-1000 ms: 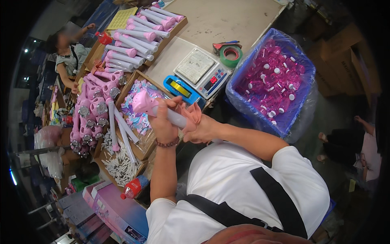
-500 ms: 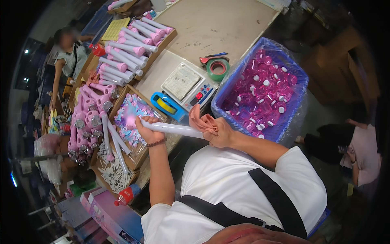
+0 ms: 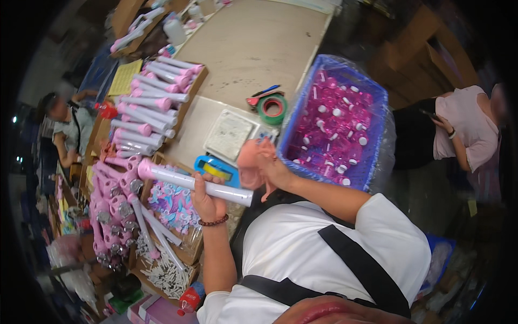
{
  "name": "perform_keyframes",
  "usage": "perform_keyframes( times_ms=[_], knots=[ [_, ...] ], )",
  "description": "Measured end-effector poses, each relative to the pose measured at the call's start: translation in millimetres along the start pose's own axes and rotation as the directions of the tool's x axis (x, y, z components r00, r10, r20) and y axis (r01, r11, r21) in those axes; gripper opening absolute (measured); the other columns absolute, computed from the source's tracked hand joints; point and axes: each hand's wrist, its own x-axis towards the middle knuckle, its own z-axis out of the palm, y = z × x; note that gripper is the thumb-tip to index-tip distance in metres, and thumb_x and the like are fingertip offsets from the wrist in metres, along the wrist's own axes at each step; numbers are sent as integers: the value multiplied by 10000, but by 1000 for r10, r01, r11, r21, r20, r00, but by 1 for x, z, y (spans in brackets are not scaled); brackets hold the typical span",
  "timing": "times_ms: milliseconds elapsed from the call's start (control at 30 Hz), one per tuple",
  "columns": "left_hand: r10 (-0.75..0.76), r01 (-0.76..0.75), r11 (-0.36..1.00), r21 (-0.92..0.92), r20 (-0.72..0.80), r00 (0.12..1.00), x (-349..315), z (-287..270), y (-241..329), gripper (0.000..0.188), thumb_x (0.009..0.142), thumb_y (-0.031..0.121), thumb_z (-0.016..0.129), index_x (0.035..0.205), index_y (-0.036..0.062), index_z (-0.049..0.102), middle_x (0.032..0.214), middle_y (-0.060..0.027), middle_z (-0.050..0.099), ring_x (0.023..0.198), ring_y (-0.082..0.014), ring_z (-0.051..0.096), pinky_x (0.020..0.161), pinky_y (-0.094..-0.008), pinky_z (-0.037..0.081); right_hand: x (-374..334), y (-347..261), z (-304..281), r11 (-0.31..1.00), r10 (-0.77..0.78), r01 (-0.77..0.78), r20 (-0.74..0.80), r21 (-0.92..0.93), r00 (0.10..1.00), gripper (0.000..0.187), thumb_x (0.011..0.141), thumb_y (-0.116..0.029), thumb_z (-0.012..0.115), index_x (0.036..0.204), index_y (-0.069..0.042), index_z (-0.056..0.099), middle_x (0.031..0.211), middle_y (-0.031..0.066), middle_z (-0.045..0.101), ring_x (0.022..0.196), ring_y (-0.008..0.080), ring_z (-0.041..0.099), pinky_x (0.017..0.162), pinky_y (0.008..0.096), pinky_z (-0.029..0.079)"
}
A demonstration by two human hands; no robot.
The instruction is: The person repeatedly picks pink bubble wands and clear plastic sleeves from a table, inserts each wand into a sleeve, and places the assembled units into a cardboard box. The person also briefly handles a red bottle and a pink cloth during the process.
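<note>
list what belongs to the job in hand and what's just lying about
Job in hand:
white cylindrical tube with pink end, in the left hand
salmon-pink cloth, in the right hand

Seemingly just lying about:
green tape roll with red core
blue plastic holder with yellow roll
red-capped bottle with red label

from afar i make out a flat beige tabletop (image 3: 243, 48); on it lie a white, square-plated scale (image 3: 229, 133), a blue plastic tape dispenser (image 3: 231, 175), a round green tape roll (image 3: 261, 111) and a shallow brown cardboard tray (image 3: 190, 100).
</note>
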Motion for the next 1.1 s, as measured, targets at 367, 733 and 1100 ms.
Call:
perform_keyframes(
  times_ms=[367,733,1100],
  knots=[
    [373,-392,877,276,121,920,33,-88,151,312,951,268,505,1175,79,399,862,-86,570,725,-201,581,647,-370,518,24,7,71,842,203,-241,130,482,971,556,945,-529,355,1251,-78,466,1220,91,550,1127,235,544,968,391,446],
    [191,-741,-245,625,781,595,78,-56,198,426,651,-73,649,1055,44,581,994,-94,617,942,-262,577,851,-389,450,32,7,94,863,278,-280,69,421,958,512,969,-467,353,1278,-67,441,1233,91,544,1131,230,543,965,386,450],
    [-248,-652,-738,172,830,499,232,-94,208,418,706,-2,546,1097,141,582,1194,-112,540,1160,-350,469,992,-460,370,38,9,46,894,268,-252,9,370,963,507,979,-440,337,1268,-40,450,1233,105,550,1136,240,542,975,377,439]
  ],
)
